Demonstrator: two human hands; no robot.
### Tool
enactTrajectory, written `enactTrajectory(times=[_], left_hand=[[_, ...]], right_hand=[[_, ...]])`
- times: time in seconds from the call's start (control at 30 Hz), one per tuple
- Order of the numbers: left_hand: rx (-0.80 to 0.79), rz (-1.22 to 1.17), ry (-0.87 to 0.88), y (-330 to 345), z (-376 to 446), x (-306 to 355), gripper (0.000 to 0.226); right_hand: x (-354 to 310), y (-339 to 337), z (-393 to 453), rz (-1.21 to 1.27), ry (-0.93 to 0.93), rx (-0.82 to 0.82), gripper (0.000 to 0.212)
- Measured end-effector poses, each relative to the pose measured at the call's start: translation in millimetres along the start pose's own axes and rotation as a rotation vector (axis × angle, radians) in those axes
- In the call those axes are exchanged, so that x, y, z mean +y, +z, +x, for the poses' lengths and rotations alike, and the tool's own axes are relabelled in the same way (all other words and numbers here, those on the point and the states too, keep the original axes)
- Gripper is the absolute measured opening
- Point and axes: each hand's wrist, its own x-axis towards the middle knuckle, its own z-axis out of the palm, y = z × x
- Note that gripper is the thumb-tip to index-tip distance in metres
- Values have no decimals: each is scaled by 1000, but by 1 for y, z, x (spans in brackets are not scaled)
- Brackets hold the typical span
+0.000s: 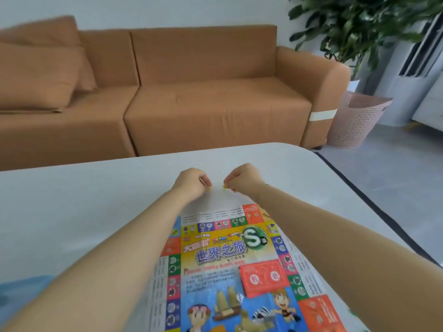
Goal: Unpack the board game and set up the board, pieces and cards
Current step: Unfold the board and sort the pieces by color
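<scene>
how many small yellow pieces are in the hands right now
2. One small yellow piece is pinched at the left hand fingertips, one at the right hand fingertips, both over the table beyond the game board. More may be hidden inside the fists.

The game board [230,267] is being kept flat on the table [72,204], with a card deck [262,277] lying on it. Both hands [191,182] [243,177] are being held just beyond its far edge. A sofa [167,87] is standing behind the table, a basket [354,121] to its right.

left hand [191,182] | right hand [242,177] | each pinching yellow piece | beyond board [223,255]
</scene>
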Motion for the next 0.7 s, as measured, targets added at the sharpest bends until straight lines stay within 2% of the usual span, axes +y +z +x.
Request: enactTrajectory(times=[0.13,0.3,0.47,0.6,0.7], left_hand=[[-23,-94,-14,2,7,-4,18],[31,-87,20,-12,-12,-1,26],[19,6,262,-7,-73,47,24],[-151,17,470,32,-157,110,19],[-248,46,583,58,-202,141,20]], right_hand=[[-3,10,10,51,58,-63,24],[5,-37,-39,146,21,38,29],[25,-92,-138,13,-51,127,26],[62,-124,-230,-26,28,155,19],[91,-144,-272,-142,119,91,13]])
